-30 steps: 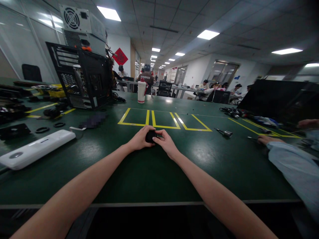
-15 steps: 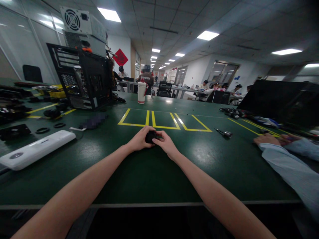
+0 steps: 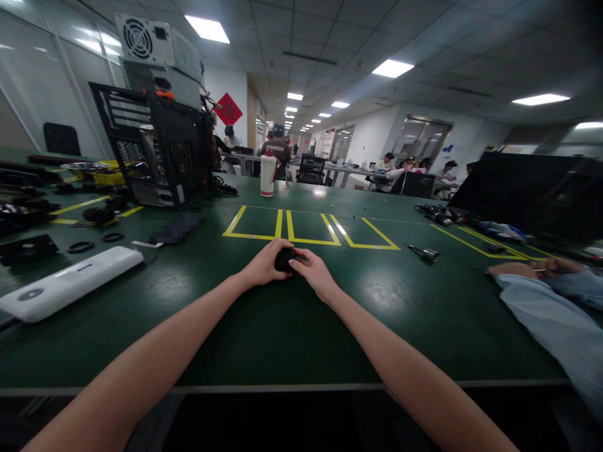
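A small round black part (image 3: 284, 260) is held between my two hands, low over the green table (image 3: 292, 333); its exact kind is hard to make out. My left hand (image 3: 264, 262) curls around its left side, thumb in front and fingers behind. From the right, my right hand (image 3: 315, 271) grips the same part with thumb and fingertips. Parts of it are covered by my fingers. Just beyond the hands, yellow tape outlines (image 3: 311, 241) mark the tabletop.
At left stand a black computer case (image 3: 164, 147) and a white power strip-like device (image 3: 70, 282). A white cup (image 3: 268, 176) is at the back. To the right lie a metal-ended tool (image 3: 426, 253) and cables (image 3: 438, 213). A co-worker's sleeve (image 3: 546, 307) reaches in at right.
The black part has turned slightly between my fingers; my hands stay in the same spot. The co-worker's hands at right have shifted a little to the right.
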The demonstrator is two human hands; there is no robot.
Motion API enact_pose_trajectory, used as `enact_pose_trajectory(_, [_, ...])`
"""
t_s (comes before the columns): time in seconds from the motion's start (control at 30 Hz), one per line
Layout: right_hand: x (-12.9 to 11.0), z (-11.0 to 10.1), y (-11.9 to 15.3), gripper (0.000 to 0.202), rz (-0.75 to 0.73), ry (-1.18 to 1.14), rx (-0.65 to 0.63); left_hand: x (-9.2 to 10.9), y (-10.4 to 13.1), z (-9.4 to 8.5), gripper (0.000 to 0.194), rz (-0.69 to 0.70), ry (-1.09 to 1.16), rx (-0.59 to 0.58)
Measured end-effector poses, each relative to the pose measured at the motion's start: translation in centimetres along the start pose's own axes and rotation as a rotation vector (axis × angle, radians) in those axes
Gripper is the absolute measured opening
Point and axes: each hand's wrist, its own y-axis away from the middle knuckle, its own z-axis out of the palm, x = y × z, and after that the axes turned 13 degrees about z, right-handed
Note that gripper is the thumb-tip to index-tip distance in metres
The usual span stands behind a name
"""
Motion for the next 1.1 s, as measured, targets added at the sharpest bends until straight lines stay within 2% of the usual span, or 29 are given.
enact_pose_trajectory(0.37, [-0.1, 0.03, 0.24, 0.026, -0.043, 0.009, 0.014, 0.01, 0.0, -0.03, 0.06, 0.013, 0.004, 0.007])
enact_pose_trajectory(0.6, [-0.12, 0.02, -0.12, 0.036, -0.006, -0.019, 0.0, 0.11, -0.08, 0.02, 0.059, 0.001, 0.012, 0.01])
enact_pose_trajectory(0.97, [-0.15, 0.01, 0.6, 0.026, -0.016, -0.01, -0.031, -0.05, 0.02, 0.02, 0.06, 0.014, -0.003, 0.011])
enact_pose_trajectory(1.1, [0.19, -0.03, 0.27, 0.025, -0.034, -0.006, 0.003, -0.06, -0.02, 0.02, 0.059, 0.004, -0.002, 0.002])
